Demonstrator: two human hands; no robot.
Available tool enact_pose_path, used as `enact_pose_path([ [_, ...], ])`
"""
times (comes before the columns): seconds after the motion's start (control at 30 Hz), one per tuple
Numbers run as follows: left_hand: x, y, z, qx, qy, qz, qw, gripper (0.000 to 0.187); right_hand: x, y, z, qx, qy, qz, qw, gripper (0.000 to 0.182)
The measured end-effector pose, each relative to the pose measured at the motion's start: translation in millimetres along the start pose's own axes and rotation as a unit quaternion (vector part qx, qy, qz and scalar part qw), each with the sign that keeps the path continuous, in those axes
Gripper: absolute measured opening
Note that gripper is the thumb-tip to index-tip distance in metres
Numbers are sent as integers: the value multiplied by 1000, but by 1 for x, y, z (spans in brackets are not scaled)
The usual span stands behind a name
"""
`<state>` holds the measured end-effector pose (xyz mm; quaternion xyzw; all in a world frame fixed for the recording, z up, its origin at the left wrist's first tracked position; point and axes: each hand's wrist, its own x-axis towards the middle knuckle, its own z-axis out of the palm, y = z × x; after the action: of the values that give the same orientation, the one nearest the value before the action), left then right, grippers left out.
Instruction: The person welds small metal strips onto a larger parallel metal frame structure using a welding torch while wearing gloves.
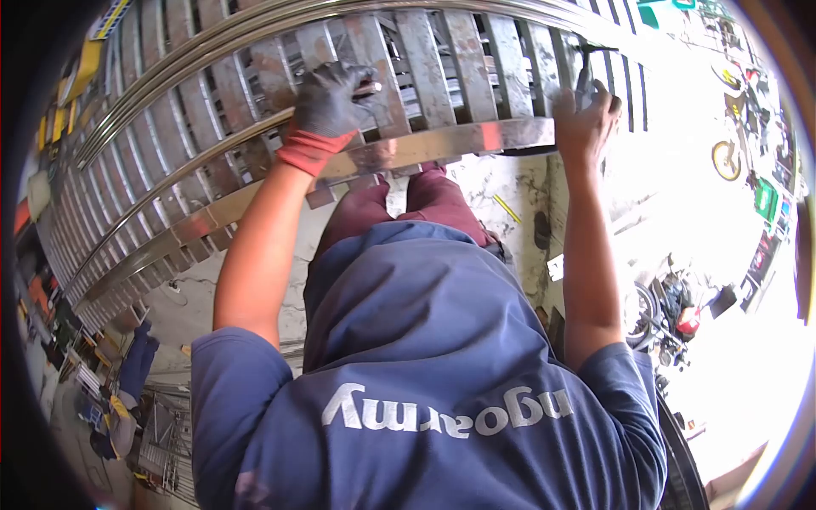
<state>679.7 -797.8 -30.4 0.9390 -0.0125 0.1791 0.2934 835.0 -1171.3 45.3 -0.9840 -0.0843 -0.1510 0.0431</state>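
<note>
My left hand [327, 102], in a grey work glove with a red cuff, is closed around a thin shiny metal tube [246, 134]. The tube's short end pokes out beyond the fingers, and its long part runs down to the left over the slatted metal workbench [425, 76]. Bare and curled, my right hand [588, 123] grips a dark T-shaped hand tool [585, 72] at the bench's right end. The tool's thin crosspiece points away from me; glare and fingers hide its exact kind.
Several long shiny tubes [255, 34] lie across the bench's far side. A flat metal edge [425, 146] runs along its front. A black cable [527, 153] hangs below it. A yellow strip [507, 208] lies on the floor. Motorbikes [667, 310] stand at right; another person [119, 425] is lower left.
</note>
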Motion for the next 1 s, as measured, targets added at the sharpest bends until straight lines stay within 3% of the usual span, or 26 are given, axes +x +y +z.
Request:
enact_pose_path([
  [0.03,-1,-1,1,5,7,8,1000,25,-1,-15,3,101,8,-106,989,44],
  [0.07,-1,3,-2,27,-14,-15,999,24,-6,-38,3,157,-37,-152,975,39],
  [0.13,-1,6,-3,8,1,-4,1000,23,-23,-95,5,325,-161,-202,910,24],
  [0.2,-1,5,-3,-1,7,0,1000,25,-35,-140,10,363,-233,-230,873,26],
  [0.33,-1,4,-3,13,-35,-4,999,33,-45,-186,31,451,-289,-179,825,42],
  [0.43,-4,11,-8,46,-33,-34,998,37,-49,-198,38,475,-321,-101,813,49],
  [0.53,-12,7,3,38,-2,-10,999,39,-44,-195,39,499,-347,-61,792,52],
  [0.7,-11,9,-1,26,19,-7,999,35,-44,-208,43,486,-359,-42,796,52],
  [0.77,-9,13,-6,24,9,-15,1000,36,-45,-210,40,434,-332,-79,833,52],
  [0.87,-9,13,-4,39,-18,-25,999,43,-41,-211,31,401,-334,-89,848,51],
  [0.93,-8,13,-8,46,-72,-40,995,50,-40,-211,38,456,-317,-79,828,50],
  [1.0,-5,15,-14,-16,-25,-33,999,54,-43,-206,43,473,-298,-56,827,43],
])
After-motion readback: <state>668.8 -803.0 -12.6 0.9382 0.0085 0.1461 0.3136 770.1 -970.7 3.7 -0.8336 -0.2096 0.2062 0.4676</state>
